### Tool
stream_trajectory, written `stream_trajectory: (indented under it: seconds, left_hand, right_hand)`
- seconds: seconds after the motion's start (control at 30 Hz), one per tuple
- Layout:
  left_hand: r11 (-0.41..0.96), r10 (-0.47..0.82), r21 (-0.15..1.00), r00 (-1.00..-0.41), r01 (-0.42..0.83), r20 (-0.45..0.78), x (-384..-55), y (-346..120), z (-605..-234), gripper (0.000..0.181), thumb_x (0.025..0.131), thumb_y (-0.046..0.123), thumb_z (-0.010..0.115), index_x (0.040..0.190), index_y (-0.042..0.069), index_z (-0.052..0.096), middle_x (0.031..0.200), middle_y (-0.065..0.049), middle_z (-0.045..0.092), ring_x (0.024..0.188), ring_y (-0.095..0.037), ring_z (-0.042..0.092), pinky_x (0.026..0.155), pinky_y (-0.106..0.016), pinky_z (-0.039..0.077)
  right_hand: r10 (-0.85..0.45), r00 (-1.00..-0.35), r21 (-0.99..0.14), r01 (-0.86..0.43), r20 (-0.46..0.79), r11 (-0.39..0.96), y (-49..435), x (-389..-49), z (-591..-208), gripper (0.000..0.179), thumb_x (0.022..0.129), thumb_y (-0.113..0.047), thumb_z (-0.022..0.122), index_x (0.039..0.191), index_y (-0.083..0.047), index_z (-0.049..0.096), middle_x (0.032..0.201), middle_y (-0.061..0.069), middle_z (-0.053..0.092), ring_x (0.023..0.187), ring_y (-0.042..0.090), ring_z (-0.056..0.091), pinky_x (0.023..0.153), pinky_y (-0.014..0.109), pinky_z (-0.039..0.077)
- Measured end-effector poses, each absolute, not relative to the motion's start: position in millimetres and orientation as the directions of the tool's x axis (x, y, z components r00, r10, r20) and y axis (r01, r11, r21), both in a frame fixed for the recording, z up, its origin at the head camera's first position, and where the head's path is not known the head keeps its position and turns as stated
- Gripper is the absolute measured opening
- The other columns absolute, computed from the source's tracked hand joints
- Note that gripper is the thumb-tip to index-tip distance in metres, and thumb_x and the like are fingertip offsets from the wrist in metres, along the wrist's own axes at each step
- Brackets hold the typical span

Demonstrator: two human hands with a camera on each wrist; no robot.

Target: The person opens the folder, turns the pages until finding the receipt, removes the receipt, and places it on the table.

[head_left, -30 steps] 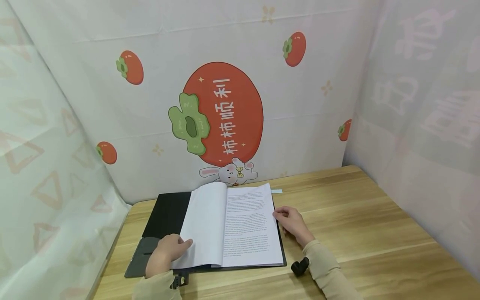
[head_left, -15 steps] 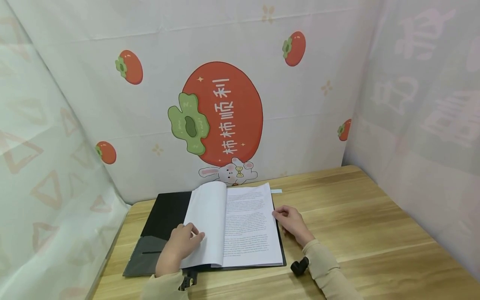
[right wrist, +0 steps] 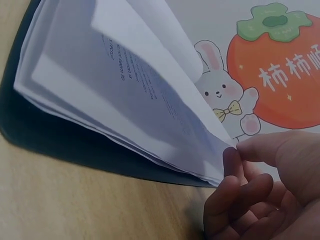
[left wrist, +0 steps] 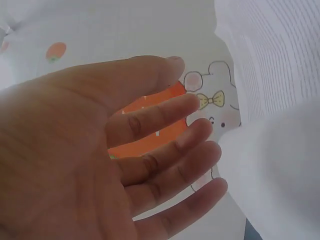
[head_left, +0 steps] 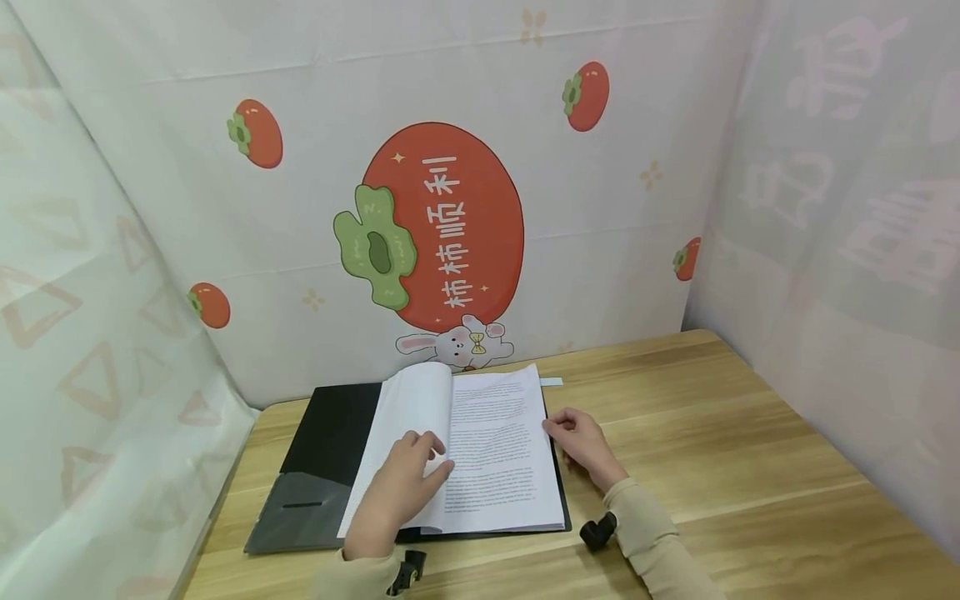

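Note:
A black folder [head_left: 337,429] lies open on the table, bearing a stack of printed sheets [head_left: 498,458]. Blank-backed turned pages [head_left: 416,400] curl over toward the left. Above these pages, near the fold, is my left hand [head_left: 408,479]; in the left wrist view its fingers [left wrist: 170,165] are spread and loosely bent, holding nothing. At the stack's right edge my right hand [head_left: 585,446] pinches a sheet of paper [right wrist: 200,115] between thumb and index finger, as the right wrist view shows. That sheet's edge lifts slightly off the stack.
A pale blue tab [head_left: 552,382] sticks out past the folder's upper right. The wooden table [head_left: 712,433] extends to the right. A white cloth backdrop [head_left: 622,275] printed with persimmons and a rabbit stands right behind the folder, with cloth on both sides.
My left hand has slid right, from the left edge of the turned pages to near the fold. The right hand stays at the sheet's right edge.

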State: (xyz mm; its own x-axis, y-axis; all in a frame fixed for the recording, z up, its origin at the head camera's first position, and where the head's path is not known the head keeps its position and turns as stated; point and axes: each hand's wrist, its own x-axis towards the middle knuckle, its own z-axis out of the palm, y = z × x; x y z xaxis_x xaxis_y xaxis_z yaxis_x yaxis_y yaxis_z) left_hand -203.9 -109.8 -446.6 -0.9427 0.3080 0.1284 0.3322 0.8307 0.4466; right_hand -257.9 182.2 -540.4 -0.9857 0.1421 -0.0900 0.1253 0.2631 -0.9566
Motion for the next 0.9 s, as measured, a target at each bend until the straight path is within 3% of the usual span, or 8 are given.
stream_trajectory:
  seconds: [0.33,0.6,0.9]
  left_hand:
    - [0.759,0.485,0.389,-0.852,0.522,0.197,-187.9,-66.2,-446.8,0.023,0.096,0.017,0.079,0.117,0.022,0.07,0.099,-0.001,0.06,0.092,-0.019,0.064,0.068,-0.034,0.054]
    - [0.714,0.574,0.38,-0.803,0.588,0.164,-176.3,-39.3,-456.2,0.026,0.101,0.028,0.074,0.127,0.031,0.07,0.096,0.005,0.055,0.078,-0.006,0.048,0.064,-0.026,0.047]
    - [0.717,0.603,0.286,-0.772,0.636,0.203,-166.0,-18.2,-466.7,0.03,0.101,0.04,0.071,0.13,0.031,0.07,0.091,0.005,0.055,0.07,-0.005,0.043,0.058,-0.023,0.041]
  right_hand:
    - [0.138,-0.987,-0.959,0.11,-0.076,0.261,181.0,-256.7,-532.0,0.021,0.103,-0.023,0.068,0.111,-0.003,0.069,0.09,0.009,0.067,0.058,0.018,0.051,0.052,0.028,0.043]
    - [0.129,-0.99,-0.974,0.078,-0.051,0.213,176.1,-254.5,-520.3,0.02,0.102,-0.022,0.07,0.11,-0.003,0.07,0.094,0.009,0.068,0.065,0.019,0.052,0.056,0.029,0.043]
    - [0.132,-0.991,-0.984,0.041,-0.018,0.175,168.3,-248.5,-507.2,0.02,0.103,-0.022,0.069,0.111,-0.004,0.071,0.098,0.008,0.069,0.078,0.02,0.057,0.063,0.03,0.049]
